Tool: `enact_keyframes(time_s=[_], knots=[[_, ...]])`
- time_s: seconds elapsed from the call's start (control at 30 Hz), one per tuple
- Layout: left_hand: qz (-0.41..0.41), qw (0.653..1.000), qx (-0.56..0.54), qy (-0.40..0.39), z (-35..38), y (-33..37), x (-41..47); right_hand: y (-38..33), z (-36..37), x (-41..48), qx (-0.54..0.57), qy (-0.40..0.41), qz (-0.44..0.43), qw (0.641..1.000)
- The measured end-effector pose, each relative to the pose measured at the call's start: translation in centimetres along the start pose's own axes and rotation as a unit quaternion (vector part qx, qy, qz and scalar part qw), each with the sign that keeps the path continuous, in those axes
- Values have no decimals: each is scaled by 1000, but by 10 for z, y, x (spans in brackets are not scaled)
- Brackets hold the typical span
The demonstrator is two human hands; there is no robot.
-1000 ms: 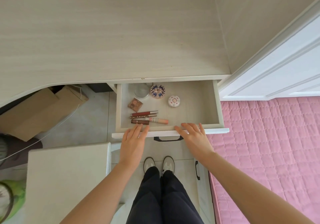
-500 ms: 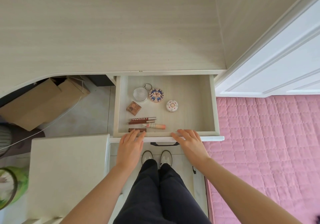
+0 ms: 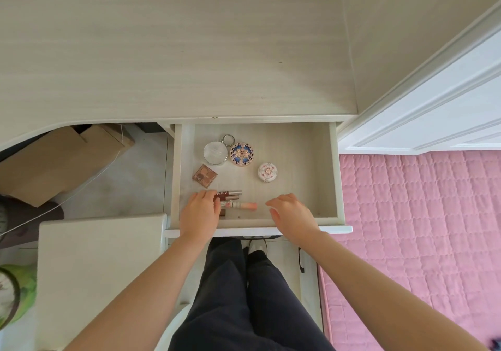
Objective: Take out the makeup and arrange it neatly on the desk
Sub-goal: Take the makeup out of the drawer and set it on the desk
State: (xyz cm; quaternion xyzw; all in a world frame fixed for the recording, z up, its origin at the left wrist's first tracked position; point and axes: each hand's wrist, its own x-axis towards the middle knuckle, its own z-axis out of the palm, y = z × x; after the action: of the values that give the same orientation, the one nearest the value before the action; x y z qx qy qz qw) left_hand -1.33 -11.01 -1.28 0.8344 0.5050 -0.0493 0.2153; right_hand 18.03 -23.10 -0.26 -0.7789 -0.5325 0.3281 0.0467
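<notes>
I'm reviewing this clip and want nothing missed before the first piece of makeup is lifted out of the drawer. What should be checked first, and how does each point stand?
1. Drawer open far enough to reach the makeup: ok.
2. Bare room on the desk top above it: ok.
3. Left hand grips the dark red tube: cannot tell; its fingers cover the tube's left end.
4. Right hand free: ok; it holds nothing and hovers just right of the pink tube.
5. Brown palette and three round compacts out of the hands' way: ok; they lie farther back.
6. Makeup on the desk: not ok; none there yet.
</notes>
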Motion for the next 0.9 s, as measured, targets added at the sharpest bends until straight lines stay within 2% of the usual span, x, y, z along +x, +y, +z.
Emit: enact_keyframes(time_s=[0.33,0.47,0.6,0.77,0.9], knots=[[-41,997,-53,-45,5,-6,112,-22,-5,102,4,9,64,998],[-35,997,-36,-61,11,-14,142,-30,3,141,34,14,108,993],[-42,996,-37,-73,22,-18,162,-35,15,170,42,24,159,986],[-57,995,-17,-78,32,-20,171,-40,28,188,1,36,211,977],[-70,995,-11,-70,37,-22,170,-43,35,194,-3,48,231,972]])
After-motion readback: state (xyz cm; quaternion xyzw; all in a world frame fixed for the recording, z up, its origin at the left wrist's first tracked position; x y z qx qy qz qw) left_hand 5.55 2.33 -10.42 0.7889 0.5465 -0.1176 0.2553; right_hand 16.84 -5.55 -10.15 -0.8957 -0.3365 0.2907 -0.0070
